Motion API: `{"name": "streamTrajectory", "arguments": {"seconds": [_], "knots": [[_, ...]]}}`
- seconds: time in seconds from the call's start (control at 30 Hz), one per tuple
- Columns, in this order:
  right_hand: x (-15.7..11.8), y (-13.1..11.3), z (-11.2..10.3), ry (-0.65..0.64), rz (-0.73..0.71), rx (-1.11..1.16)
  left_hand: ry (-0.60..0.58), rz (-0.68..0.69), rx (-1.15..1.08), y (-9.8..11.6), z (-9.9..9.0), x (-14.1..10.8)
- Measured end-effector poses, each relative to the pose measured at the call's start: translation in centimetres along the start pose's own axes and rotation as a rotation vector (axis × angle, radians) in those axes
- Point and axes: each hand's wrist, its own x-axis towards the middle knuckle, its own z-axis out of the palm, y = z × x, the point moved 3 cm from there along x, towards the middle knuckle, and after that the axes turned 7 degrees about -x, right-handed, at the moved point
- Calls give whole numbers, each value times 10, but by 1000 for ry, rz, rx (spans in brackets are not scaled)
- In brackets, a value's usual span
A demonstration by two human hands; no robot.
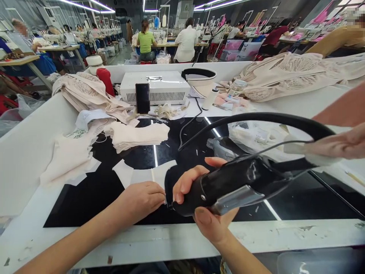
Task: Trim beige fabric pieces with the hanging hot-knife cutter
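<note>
Cloth [142, 175], a pale cut piece, lies flat in the head view on the black glossy sheet [99, 209] set over the white counter [182, 239], with its right end just beside the nose of a black handheld tool [222, 186]. The right hand [212, 226] is wrapped around the tool's front end, thumb beneath and fingers over the top. The left hand [141, 199] has its fingertips pressed together beside that nose; whether they pinch the cloth or a part of the tool cannot be told. From the right, a co-worker's hand [346, 146] reaches in where the thick black cable [270, 117] bends towards the tool's back end. The tool looks stiff and rather heavy, its shiny casing perhaps slippery, and the cable would likely tug at it; a full palm around the barrel, clear of the nose, seems the best hold. The cloth looks thin, light and limp, apt to slide or crease, so it is better pinched lightly at an edge. Behind it sit a stack of pale pieces [137, 135], a phone [143, 98] and a white metal box [168, 91].
</note>
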Motion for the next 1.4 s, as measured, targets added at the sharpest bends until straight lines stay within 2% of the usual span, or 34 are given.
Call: {"name": "streamTrajectory", "arguments": {"seconds": [0.27,0.67,0.93,1.23,1.4], "knots": [[4,6,2,75,-16,-45,-52,-33,-61,-4,-3,-3],[7,5,2,97,-52,98,21,-37,-92,-2,-3,0],[5,9,3,94,-49,84,53,-10,-102,-2,-4,0],[4,9,2,85,-47,44,74,167,109,-5,4,-10],[4,8,3,85,-40,56,63,185,179,-7,3,-14]]}}
